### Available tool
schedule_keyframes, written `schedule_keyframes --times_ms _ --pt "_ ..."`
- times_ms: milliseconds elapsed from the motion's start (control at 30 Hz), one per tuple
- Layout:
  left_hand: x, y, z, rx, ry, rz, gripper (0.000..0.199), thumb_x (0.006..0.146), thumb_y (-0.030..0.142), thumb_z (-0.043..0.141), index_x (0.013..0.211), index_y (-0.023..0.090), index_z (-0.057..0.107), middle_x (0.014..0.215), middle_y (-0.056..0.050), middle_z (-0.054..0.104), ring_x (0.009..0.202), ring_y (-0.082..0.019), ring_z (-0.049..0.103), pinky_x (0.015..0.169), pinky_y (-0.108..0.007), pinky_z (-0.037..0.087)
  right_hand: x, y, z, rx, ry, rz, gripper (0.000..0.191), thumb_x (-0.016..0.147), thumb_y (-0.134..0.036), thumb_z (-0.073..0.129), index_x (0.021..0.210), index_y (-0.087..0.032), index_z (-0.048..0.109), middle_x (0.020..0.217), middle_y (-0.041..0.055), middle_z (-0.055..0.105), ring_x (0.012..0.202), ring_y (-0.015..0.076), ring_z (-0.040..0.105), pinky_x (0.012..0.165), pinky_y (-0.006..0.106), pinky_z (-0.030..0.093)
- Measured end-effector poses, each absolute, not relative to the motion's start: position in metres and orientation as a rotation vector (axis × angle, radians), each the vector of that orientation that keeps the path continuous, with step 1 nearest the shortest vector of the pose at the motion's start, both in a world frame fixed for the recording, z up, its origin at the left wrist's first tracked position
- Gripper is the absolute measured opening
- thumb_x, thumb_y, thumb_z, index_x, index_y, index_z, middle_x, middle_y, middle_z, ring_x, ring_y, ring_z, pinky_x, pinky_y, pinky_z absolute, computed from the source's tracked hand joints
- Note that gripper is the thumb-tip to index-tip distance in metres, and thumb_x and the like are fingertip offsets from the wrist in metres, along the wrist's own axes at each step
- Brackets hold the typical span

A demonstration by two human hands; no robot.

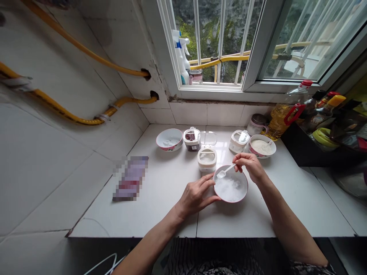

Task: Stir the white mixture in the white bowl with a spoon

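Note:
A bowl of white grains is on the white tiled counter, its near side low and its inside facing me. My left hand grips the bowl's left rim, thumb below and fingers along the side. Between the fingertips of my right hand is the handle of a small white spoon, whose scoop hangs over the bowl's upper left part. Just behind the bowl stands a clear-lidded white container with its lid raised.
Farther back are a white bowl, a jar of dark red pieces, another white container and a bowl of pale powder. An oil bottle and a black box stand at right. A blurred flat packet lies left.

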State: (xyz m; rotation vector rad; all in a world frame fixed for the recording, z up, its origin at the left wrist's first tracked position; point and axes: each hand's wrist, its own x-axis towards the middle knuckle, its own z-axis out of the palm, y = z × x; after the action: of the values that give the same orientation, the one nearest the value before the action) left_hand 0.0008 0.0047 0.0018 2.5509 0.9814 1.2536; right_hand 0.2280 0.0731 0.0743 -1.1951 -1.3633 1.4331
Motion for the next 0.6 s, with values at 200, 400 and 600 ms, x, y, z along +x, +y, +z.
schedule_keyframes --times_ms 200,400,600 --pt "0.0 0.004 0.001 2.55 0.994 1.236 0.036 0.09 0.047 0.064 0.11 0.018 0.057 0.12 -0.019 0.069 0.109 -0.027 0.07 0.079 -0.035 0.063 0.218 0.074 0.069 -1.076 -1.323 1.182 0.016 0.074 -0.034 0.063 0.078 -0.018 0.064 0.063 0.0029 0.067 0.058 0.0148 0.058 0.058 0.029 0.047" --pt "0.0 0.004 0.001 2.558 0.998 1.243 0.037 0.091 0.048 0.062 0.111 0.017 0.057 0.122 -0.019 0.068 0.108 -0.027 0.071 0.079 -0.035 0.064 0.202 0.064 0.061 -0.982 -1.827 0.622 0.013 0.093 -0.026 0.053 0.092 -0.02 0.064 0.084 0.0067 0.073 0.075 0.019 0.066 0.081 0.039 0.05" --pt "0.001 0.004 0.003 2.57 0.996 1.265 0.037 0.092 0.049 0.061 0.109 0.017 0.057 0.119 -0.019 0.069 0.105 -0.026 0.072 0.077 -0.034 0.064 0.209 0.061 0.067 -0.894 -1.96 0.377 0.016 0.094 -0.019 0.051 0.09 -0.021 0.066 0.079 0.0051 0.074 0.07 0.0185 0.065 0.088 0.043 0.046"
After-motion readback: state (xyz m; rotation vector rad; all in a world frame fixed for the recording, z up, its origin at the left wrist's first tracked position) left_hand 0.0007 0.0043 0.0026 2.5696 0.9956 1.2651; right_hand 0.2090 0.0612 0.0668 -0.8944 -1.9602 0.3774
